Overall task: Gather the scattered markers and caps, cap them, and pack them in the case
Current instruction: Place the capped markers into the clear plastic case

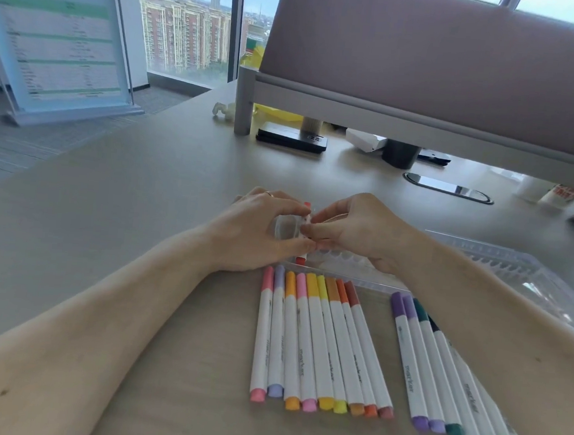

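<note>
Both hands meet over the left end of the clear plastic case point(501, 265), which lies open on the desk. My left hand point(260, 229) and my right hand point(360, 231) pinch a red marker point(304, 232) that lies in the case's left end; only its red ends show. Near me lie two rows of capped white markers: a warm-coloured row point(317, 343) with pink, lilac, orange, yellow and red caps, and a cool-coloured row point(451, 378) with purple, teal, green and black caps. My right forearm crosses over the case and the cool row's far end.
A raised grey shelf with a pink panel point(427, 74) stands at the back. Under it are a black phone-like device point(291, 138) and a dark cup point(400, 154). A cable grommet point(447, 187) sits in the desk. A sign stand point(58, 45) is on the floor at left.
</note>
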A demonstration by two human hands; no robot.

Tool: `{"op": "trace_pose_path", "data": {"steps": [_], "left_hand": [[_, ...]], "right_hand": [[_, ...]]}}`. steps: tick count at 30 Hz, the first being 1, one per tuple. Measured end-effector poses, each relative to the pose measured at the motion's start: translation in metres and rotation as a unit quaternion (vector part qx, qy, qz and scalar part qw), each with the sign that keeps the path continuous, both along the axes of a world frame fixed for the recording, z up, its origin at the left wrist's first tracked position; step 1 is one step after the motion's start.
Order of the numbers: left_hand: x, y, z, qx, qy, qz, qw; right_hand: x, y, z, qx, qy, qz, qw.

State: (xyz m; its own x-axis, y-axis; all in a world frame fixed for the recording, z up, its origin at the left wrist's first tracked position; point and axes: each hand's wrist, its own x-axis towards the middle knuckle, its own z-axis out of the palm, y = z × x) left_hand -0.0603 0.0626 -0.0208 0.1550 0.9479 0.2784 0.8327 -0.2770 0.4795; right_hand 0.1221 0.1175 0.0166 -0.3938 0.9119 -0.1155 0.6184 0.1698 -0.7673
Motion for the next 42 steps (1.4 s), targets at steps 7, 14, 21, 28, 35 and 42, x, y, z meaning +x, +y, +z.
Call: {"op": "trace_pose_path", "data": {"steps": [7,14,21,28,35,42], "left_hand": [[0.002,-0.002,0.000,-0.009,0.037,0.003,0.999],[0.002,0.001,-0.002,-0.023,0.052,0.008,0.998],[0.001,-0.002,-0.001,-0.017,0.035,0.008,0.999],[0.005,-0.005,0.001,-0.017,0.038,0.009,0.999],[0.007,-0.007,0.003,-0.015,0.038,0.010,0.999],[0.006,-0.005,0.001,-0.017,0.031,0.010,0.999]], "right_hand": [[0.000,-0.001,-0.001,0.015,-0.007,0.009,1.000],[0.010,-0.011,0.009,0.117,-0.025,0.020,0.993],[0.053,-0.049,0.048,-0.005,-0.281,0.099,0.955],[0.053,-0.064,0.039,0.006,-0.320,0.107,0.941],[0.050,-0.067,0.035,0.010,-0.333,0.110,0.936],[0.053,-0.040,0.044,-0.077,-0.092,0.031,0.992]]}}
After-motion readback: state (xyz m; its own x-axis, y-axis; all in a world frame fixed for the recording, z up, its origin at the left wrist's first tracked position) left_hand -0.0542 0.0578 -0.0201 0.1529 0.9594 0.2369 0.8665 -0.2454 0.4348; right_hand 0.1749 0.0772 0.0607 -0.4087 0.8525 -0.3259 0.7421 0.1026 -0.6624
